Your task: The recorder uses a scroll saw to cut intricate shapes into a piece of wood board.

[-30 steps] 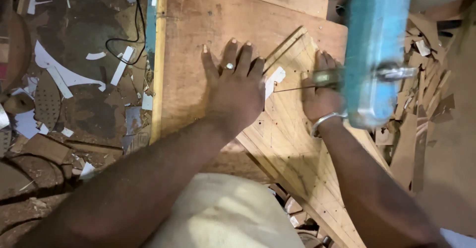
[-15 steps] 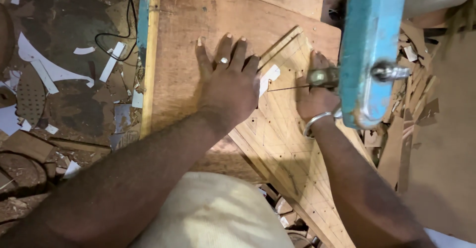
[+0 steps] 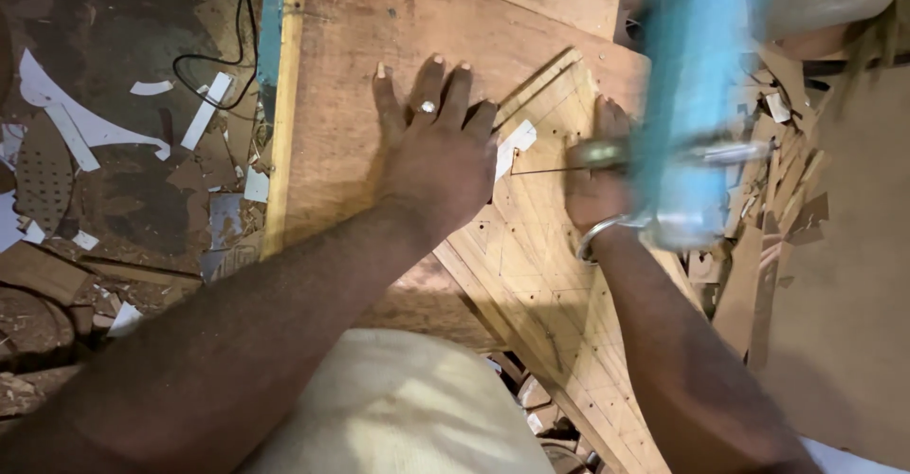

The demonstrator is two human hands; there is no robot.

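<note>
**Marked panel fed to the saw blade**

A marked wooden panel [image 3: 531, 275], lying centre frame on the wide table board [image 3: 351, 85], is judged mid-cut. A steady push appears called for. The blue saw arm [image 3: 697, 85] blocks the upper right. The left hand [image 3: 441, 156] is pressed flat, fingers spread; the right hand [image 3: 592, 185] rests on the panel, its grip not discernible. Offcuts [image 3: 85, 142] litter the left floor.
</note>
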